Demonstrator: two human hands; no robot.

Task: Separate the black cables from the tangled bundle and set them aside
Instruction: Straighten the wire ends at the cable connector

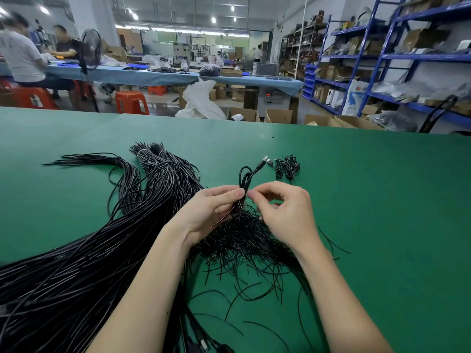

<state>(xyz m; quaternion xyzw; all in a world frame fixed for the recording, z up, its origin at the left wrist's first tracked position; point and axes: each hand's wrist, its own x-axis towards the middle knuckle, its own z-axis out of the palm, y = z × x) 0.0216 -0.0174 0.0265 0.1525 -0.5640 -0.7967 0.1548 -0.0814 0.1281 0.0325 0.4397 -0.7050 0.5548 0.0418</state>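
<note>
Two hands (211,210), one coiled cable (246,179), two orange stools (132,101), two seated people (23,57)

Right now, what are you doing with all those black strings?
They are cables, not strings. A person at a green table is sorting them. The left hand holds one small looped black cable, its metal plug sticking up, and the right hand pinches something thin right beside it. A few coiled cables already lie apart, farther back on the right. A big bundle of long cables spreads over the left side, and a messy tangle of thin strands sits under the hands.
</note>
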